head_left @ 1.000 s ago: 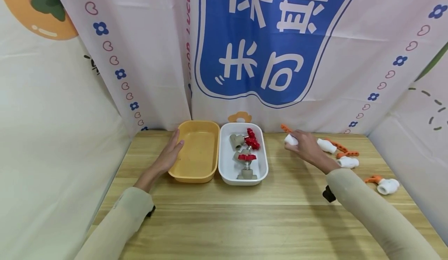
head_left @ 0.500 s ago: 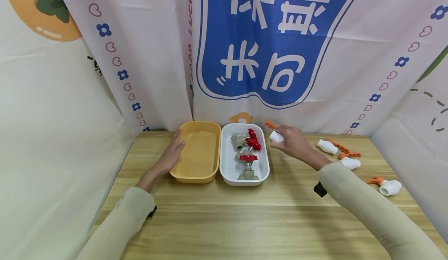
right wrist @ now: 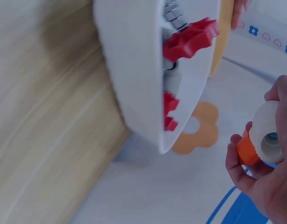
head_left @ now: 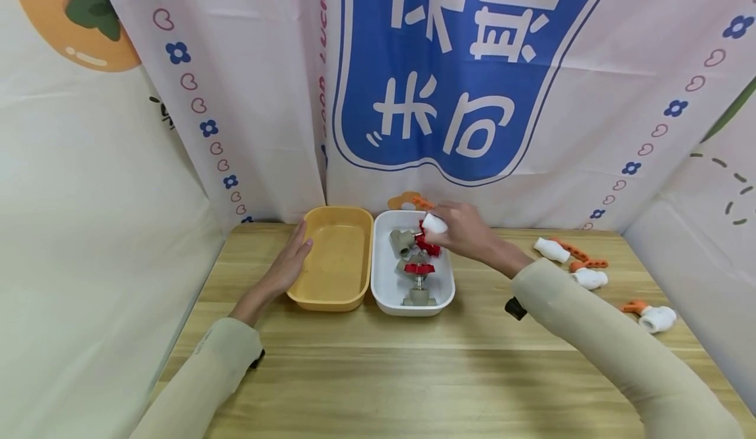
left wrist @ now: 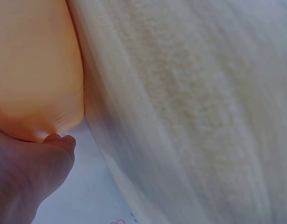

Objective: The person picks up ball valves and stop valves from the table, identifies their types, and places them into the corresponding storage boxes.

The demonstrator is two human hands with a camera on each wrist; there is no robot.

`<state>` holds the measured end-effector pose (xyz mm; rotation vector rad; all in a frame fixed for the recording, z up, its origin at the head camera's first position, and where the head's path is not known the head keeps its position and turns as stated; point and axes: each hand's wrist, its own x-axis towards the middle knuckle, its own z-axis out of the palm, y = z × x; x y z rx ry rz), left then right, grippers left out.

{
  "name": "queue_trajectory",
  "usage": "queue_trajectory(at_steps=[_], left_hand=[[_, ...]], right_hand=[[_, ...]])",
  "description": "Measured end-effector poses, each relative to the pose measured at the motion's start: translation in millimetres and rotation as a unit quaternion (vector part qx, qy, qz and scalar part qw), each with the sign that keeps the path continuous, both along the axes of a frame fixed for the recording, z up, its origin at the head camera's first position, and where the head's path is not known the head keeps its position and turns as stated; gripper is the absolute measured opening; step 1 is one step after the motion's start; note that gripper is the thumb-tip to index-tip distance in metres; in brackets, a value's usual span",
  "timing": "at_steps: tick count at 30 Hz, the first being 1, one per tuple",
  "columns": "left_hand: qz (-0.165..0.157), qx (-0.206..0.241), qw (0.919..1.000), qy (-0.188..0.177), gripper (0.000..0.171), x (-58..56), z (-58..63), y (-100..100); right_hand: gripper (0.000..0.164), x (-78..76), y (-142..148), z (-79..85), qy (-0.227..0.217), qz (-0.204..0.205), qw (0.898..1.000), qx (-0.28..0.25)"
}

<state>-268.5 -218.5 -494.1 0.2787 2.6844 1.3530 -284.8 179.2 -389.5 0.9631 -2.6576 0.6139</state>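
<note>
My right hand [head_left: 466, 230] grips a white ball valve [head_left: 435, 223] with an orange handle, above the far right part of the white tray [head_left: 380, 298]. In the right wrist view, fingers curl round the valve [right wrist: 266, 133] and its round bore faces the camera. Several grey valves [head_left: 419, 296] with red wheel handles lie in the white tray. At the yellow tray [head_left: 333, 262], my left hand [head_left: 289, 263] rests along the left rim with its fingers fairly straight. The left wrist view catches its fingertips [left wrist: 62, 140] touching the yellow wall.
On the right of the wooden table [head_left: 378, 373] lie several white valves with orange handles, among them one near the right edge [head_left: 657, 318] and another farther back [head_left: 552, 249]. A printed curtain [head_left: 266, 130] hangs behind the table's far edge.
My right hand has carried the white ball valve leftward from the bare table to above the white tray. The left hand has stayed at the yellow tray's rim.
</note>
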Motion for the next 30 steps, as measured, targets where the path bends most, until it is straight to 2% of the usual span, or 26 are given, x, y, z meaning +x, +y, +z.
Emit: queue_trajectory(at_steps=[7,13,18,24,30], left_hand=[[0.0,-0.004,1.0,-0.004,0.068,0.8,0.6,0.1],[-0.002,-0.002,1.0,0.0,0.065,0.4,0.1,-0.7],[-0.001,-0.005,1.0,0.001,0.068,0.4,0.0,-0.7],[0.001,-0.003,1.0,0.0,0.069,0.1,-0.1,-0.7],[-0.004,0.003,1.0,0.006,0.068,0.0,0.4,-0.3]], right_hand=[[0.036,-0.9,-25.9,10.3,-0.025,0.02,0.999,0.009],[0.033,-5.3,-45.0,14.5,-0.041,0.039,0.998,0.024],[0.045,-10.6,-61.6,16.3,-0.039,0.052,0.997,0.034],[0.04,-15.7,-80.9,15.1,-0.047,0.059,0.996,0.045],[0.038,-17.6,-96.5,13.8,-0.096,0.055,0.993,0.038]])
